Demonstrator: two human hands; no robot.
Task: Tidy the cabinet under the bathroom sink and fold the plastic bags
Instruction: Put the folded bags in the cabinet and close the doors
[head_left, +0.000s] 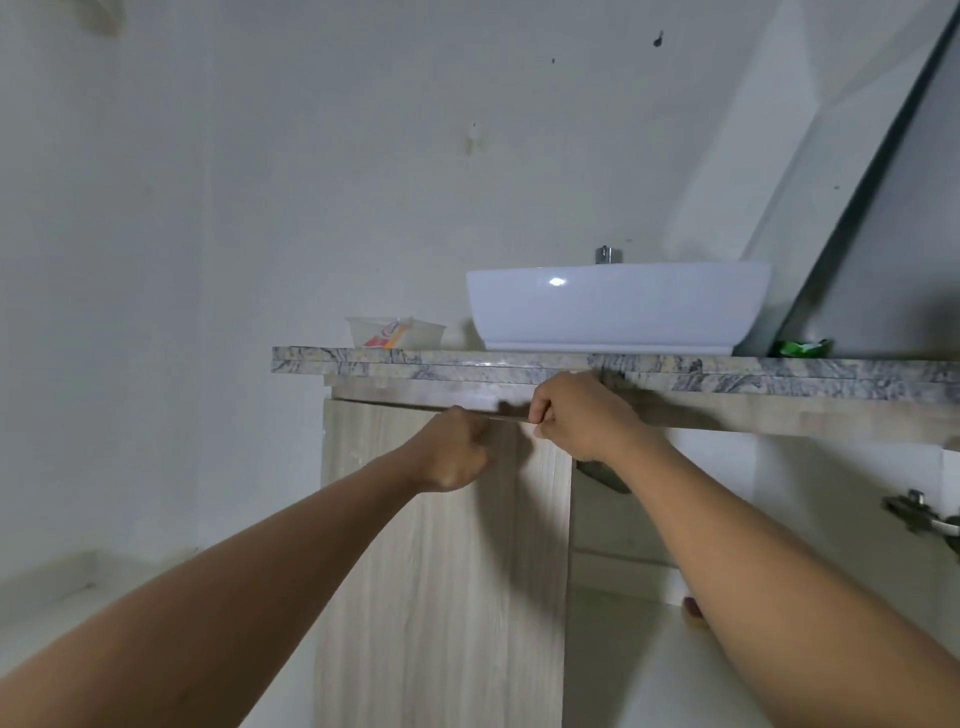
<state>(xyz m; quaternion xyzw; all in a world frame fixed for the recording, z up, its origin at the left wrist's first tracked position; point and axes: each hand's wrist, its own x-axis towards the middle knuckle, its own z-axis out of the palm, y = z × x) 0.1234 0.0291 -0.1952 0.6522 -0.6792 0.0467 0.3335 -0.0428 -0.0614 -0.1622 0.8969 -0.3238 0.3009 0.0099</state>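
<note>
Head view, supervisor: State grip and cabinet position.

Operator: I read both hands on the top edge of the pale wood-grain cabinet door (441, 571). The left hand (457, 454) and right hand (576, 415) curl their fingers over it, likely to swing it on its hinges.

Supervisor: Location?

Operator: Under the grey-veined stone counter (415, 361), below the white ceramic basin (618, 306). Door looks slightly ajar. The right bay stands open, contents mostly out of view.

Matt wood-grain door (441, 571) (glossy sink (618, 312))
</note>
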